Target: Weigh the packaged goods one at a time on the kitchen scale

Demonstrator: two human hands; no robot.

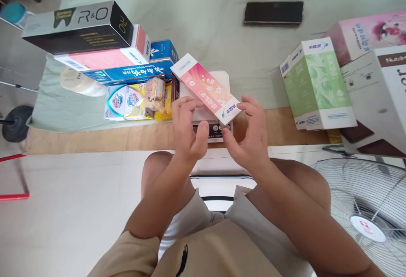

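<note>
A slim pink-and-white toothpaste box (209, 89) lies slantwise over a white kitchen scale (222, 77), whose button panel shows beneath the box's near end. My left hand (188, 127) is at the scale's left side, thumb and fingers apart, fingertips close to the box's lower edge. On the other side, my right hand (250, 135) is curved around the near end of the box. Its index fingertip meets the box's corner and its thumb is by the scale's buttons, with a gap between them. Neither hand is closed around the box.
At left stand a black R&O box (79, 27), a blue toothpaste box (127, 74), soap boxes (123, 101) and a small snack pack (154, 93). A phone (273, 13) lies farther back. Green (317, 84) and pink (374, 36) boxes stand right, above a fan (364, 209).
</note>
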